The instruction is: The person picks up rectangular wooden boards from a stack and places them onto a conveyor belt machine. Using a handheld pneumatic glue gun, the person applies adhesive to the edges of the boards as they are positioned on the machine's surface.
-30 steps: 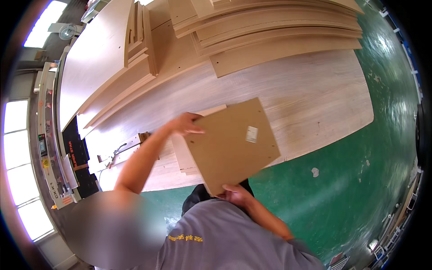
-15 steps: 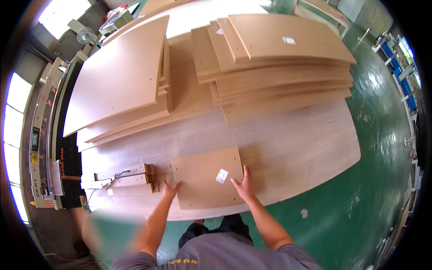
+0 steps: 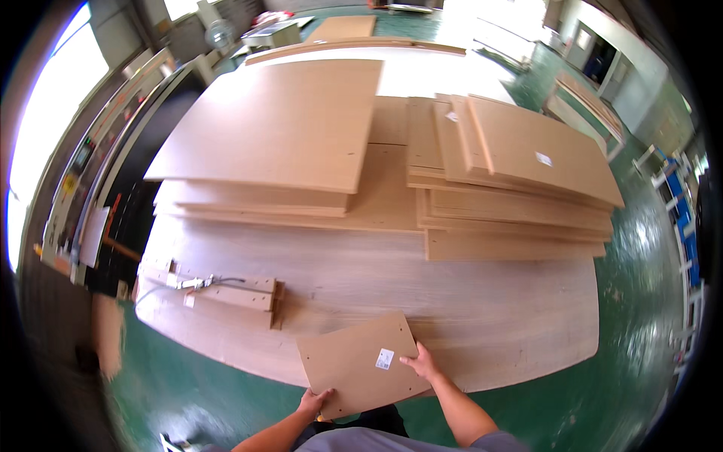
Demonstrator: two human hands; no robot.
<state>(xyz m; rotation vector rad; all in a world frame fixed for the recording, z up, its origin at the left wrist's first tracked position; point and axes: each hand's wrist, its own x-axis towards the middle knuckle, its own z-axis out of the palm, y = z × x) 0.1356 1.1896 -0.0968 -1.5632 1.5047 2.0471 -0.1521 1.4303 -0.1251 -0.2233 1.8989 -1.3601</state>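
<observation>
Tan panel, edges grasped by left fingers and right fingers, juts past table edge, room ahead

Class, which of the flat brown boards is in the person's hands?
The small front board, held by the left hand and right hand; the larger boards lie stacked farther back on the table.

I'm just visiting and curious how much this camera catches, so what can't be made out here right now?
All in the head view:
Underside of the held board: faces away from the camera.
Some fingers of the left hand and right hand: hidden behind that board.
Print on the white label: too small.
Inner faces of the right-hand stack: covered by the boards above.
Most of the grey shirt: cut off by the lower edge.
</observation>
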